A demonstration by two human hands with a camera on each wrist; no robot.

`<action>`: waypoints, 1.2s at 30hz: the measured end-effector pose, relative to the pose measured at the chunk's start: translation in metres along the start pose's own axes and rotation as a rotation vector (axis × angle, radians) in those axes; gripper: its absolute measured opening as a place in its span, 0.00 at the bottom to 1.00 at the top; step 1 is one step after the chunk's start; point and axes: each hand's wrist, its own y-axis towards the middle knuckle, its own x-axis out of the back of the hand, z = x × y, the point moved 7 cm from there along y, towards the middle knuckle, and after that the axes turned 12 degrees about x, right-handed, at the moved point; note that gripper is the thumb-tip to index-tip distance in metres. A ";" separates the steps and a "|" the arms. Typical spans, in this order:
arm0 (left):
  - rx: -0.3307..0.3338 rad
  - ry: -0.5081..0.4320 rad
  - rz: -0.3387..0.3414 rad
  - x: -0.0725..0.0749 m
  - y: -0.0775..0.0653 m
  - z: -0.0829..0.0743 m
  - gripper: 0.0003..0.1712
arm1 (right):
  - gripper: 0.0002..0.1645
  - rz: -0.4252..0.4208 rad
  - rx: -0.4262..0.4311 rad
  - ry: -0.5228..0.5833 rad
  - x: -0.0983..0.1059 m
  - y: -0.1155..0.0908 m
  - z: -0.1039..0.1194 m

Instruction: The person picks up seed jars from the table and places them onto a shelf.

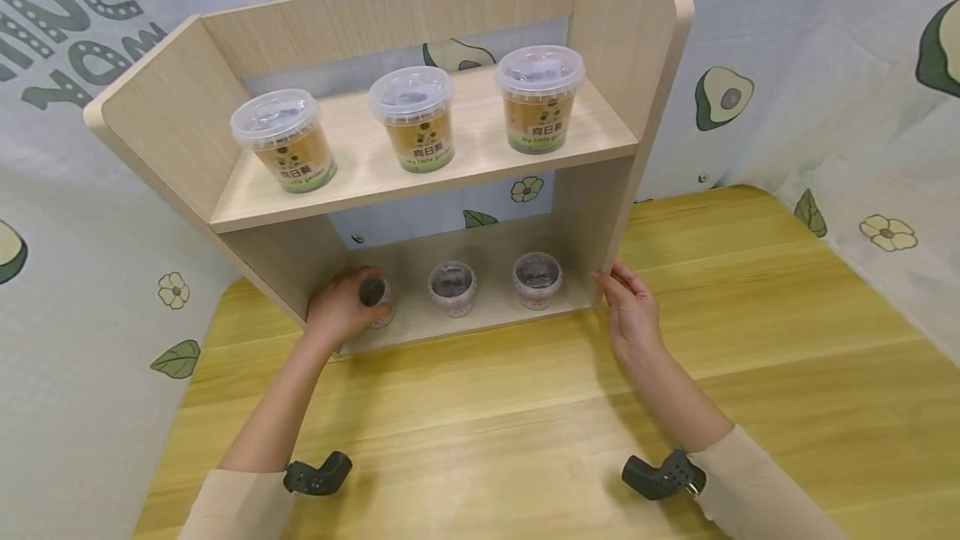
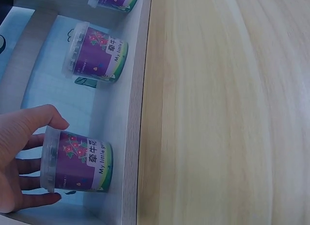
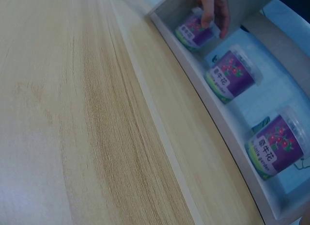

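Note:
A light wood two-tier shelf [image 1: 480, 177] stands on the table. On its lower tier, three clear-lidded plastic cups with purple labels sit in a row. My left hand [image 1: 341, 307] holds the leftmost purple cup [image 2: 80, 162] near its lid, thumb on one side and fingers round the other. The cup stands upright on the board. Beside it are the middle purple cup [image 1: 453, 290] and the right purple cup [image 1: 537, 280]. My right hand [image 1: 633, 315] grips the front edge of the shelf's right side panel low down, thumb at the inner side and fingers outside.
On the upper tier stand three lidded cups with orange-yellow labels: a left one [image 1: 288, 144], a middle one [image 1: 420, 127] and a right one [image 1: 542, 107]. The wooden table [image 1: 480, 423] extends in front. A printed avocado-pattern cloth [image 1: 810, 115] hangs behind and at both sides.

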 end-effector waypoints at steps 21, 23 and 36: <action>0.011 -0.101 -0.133 0.001 -0.003 0.001 0.38 | 0.14 -0.032 -0.081 -0.048 0.004 -0.010 0.001; -0.003 -0.132 -0.167 0.002 -0.004 0.001 0.38 | 0.13 -0.048 -0.114 -0.081 0.005 -0.016 0.000; -0.130 -0.267 -0.277 -0.003 -0.037 -0.033 0.31 | 0.07 0.074 -0.346 -0.110 -0.017 -0.046 -0.013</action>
